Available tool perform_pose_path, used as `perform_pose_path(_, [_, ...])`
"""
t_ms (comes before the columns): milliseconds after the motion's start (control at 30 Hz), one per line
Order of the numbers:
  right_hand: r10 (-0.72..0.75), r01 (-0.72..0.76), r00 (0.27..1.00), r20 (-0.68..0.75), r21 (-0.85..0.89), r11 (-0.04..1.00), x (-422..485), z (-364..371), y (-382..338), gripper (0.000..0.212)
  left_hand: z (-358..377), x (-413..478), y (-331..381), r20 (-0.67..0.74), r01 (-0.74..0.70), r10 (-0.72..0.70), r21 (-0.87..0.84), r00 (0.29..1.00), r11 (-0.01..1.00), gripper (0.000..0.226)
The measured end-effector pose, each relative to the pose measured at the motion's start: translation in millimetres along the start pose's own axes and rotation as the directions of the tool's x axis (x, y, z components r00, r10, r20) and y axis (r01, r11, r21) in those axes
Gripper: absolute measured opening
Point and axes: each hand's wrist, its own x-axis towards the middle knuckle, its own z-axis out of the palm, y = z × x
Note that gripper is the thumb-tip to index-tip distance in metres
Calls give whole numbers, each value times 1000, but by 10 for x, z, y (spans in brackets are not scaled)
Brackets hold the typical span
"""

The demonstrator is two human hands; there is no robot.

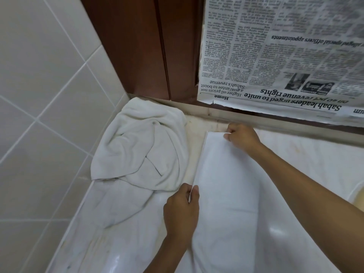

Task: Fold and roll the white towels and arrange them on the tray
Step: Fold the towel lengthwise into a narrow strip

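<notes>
At the bottom of the frame lies a glossy white counter point(118, 247), with bright glare across it. Just above it, at lower centre, the left hand point(181, 209) comes up from the bottom edge. Its thumb and forefinger pinch the near left corner of a flat white towel point(226, 184), and its other fingers are curled in beside them.

The flat white towel is spread smooth on the counter and fills the centre and lower right of the frame. Its straight left edge runs from the left hand up towards the right hand.

The right hand point(242, 138) reaches in from the right edge on a bare forearm that crosses over the towel. At the centre of the frame its curled fingers and thumb pinch the towel's far left corner.

Left of the flat towel a crumpled white towel point(141, 146) sits in a loose heap. It is pushed into the corner where the counter meets the tiled wall point(39, 95), and a fold of it trails down towards the lower left. A strip of bare counter shows between the two towels.

Behind them, at upper centre, stands a dark brown wooden frame point(137, 46). A sheet of newspaper point(275, 56) covers the upper right of the frame, with its print upside down.
</notes>
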Motion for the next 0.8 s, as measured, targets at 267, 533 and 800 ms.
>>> perform_pose_path(267, [-41, 34, 997, -67, -99, 995, -19, 69, -18, 22, -2, 80, 115, 37, -15, 9, 160, 999, 987, 25])
perform_pose_path(533, [-85, 67, 990, -110, -159, 985, -36, 123, 2, 10, -67, 229, 204, 276, 278, -252, -60, 928, 959, 35])
perform_pose_path(800, [-52, 35, 994, -99, -169, 985, -26, 122, -12, 11, -103, 323, 186, 300, 275, -295, 108, 907, 955, 56])
